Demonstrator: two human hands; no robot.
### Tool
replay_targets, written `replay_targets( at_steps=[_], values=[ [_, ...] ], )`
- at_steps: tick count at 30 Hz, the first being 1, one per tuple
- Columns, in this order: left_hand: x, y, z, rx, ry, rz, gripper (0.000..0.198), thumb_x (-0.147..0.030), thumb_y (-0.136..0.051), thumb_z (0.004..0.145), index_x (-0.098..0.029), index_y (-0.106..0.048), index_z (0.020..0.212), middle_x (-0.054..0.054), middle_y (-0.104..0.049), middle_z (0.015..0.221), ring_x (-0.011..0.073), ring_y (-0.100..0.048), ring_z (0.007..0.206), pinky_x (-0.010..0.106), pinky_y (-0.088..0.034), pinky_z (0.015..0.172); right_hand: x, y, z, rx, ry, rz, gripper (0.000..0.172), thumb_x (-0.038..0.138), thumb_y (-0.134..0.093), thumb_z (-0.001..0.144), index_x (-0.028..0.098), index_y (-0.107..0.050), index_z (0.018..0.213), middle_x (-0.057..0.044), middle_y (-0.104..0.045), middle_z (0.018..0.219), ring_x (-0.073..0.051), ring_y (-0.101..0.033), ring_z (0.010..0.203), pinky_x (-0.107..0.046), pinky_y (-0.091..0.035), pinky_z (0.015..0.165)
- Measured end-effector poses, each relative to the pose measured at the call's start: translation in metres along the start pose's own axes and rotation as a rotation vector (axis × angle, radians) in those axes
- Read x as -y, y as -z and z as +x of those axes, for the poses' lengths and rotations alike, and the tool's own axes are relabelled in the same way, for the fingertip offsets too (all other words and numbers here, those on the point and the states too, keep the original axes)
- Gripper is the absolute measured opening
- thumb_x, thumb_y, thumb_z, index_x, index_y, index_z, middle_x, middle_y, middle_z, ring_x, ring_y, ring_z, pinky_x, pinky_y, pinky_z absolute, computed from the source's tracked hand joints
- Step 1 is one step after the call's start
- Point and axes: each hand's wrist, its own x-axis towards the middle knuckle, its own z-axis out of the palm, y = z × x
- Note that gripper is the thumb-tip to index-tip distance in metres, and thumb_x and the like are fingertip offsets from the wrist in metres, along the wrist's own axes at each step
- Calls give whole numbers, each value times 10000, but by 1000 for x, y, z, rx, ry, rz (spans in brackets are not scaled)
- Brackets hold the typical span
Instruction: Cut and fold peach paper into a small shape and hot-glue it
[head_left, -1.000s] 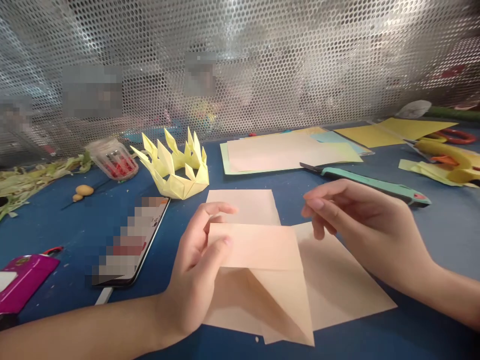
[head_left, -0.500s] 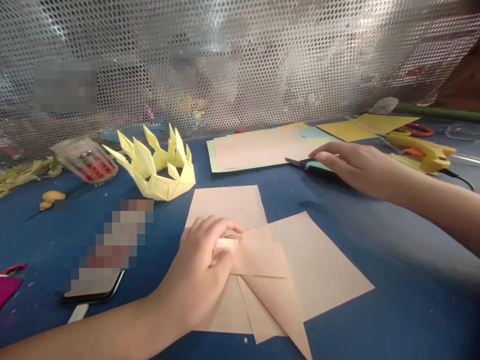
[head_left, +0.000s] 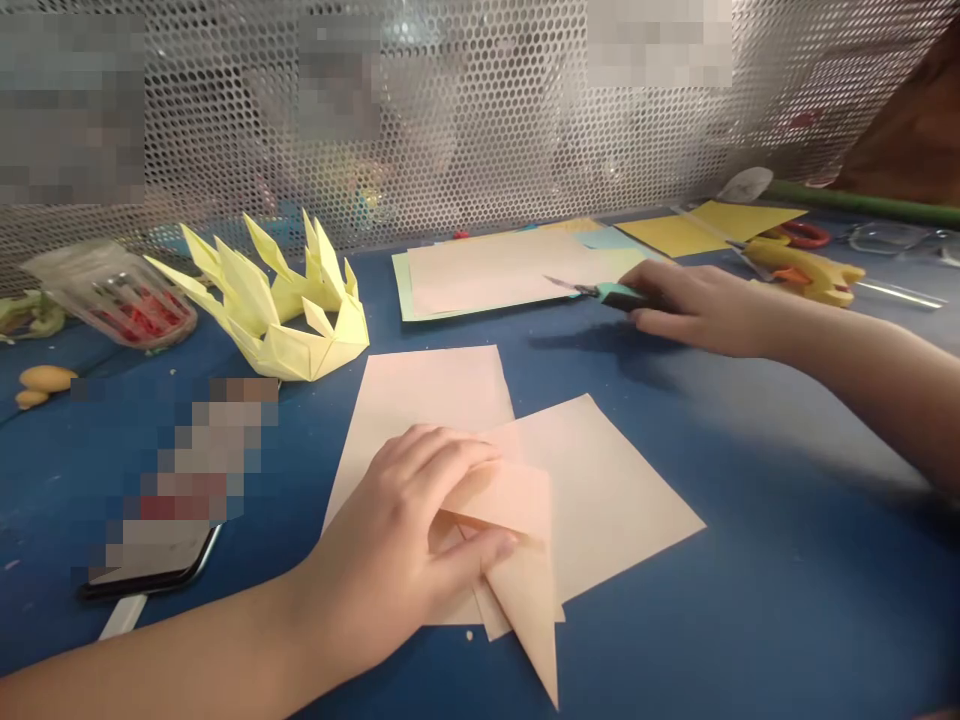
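Observation:
My left hand (head_left: 409, 545) is closed on a folded peach paper piece (head_left: 517, 560), thumb under and fingers over its folded edge, just above two flat peach sheets (head_left: 622, 490) on the blue table. My right hand (head_left: 694, 305) reaches to the far right and grips the teal handle of a utility knife (head_left: 600, 292), whose blade tip points left over a stack of pastel sheets (head_left: 487, 275). The knife is lifted slightly off the table.
A yellow folded paper crown (head_left: 285, 310) stands at the back left beside a clear plastic container with red items (head_left: 112, 300). A phone (head_left: 165, 520) lies at left. Yellow sheets (head_left: 712, 228), orange-handled scissors (head_left: 806, 235) and a yellow glue gun (head_left: 806, 268) sit at back right. Perforated metal mesh (head_left: 480, 120) walls the back.
My right hand moved from above the peach paper out to the knife and closed around its handle. My left hand folded the peach piece tighter and kept hold of it.

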Motion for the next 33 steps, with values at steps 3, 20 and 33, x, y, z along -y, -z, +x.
replay_targets(
  at_steps=[3,20,33],
  values=[
    [0,0,1,-18,7,-14,119,-268,-685,936,-232,-663,1047,18,-702,1099,233,-603,1069,368,-459,944,-4,-1,-4,166,171,-70,289,-6,-776,685,161,-723,915,153,-570,562,-72,-449,537,-262,-298,636],
    [-4,4,1,-61,102,-82,184,-190,-511,1033,-220,-626,891,-47,-638,865,108,-614,834,210,-453,748,16,-17,-34,553,1161,-223,451,637,-590,950,199,-690,987,-35,-649,722,-183,-515,605,-316,-328,584],
    [-12,2,-13,45,-272,148,294,-129,-543,1025,-140,-542,1319,120,-595,1367,181,-538,1317,293,-410,1150,23,-19,-44,483,1200,-334,561,579,-403,1053,173,-600,1386,-95,-649,1024,-145,-591,620,-279,-409,534]
  ],
)
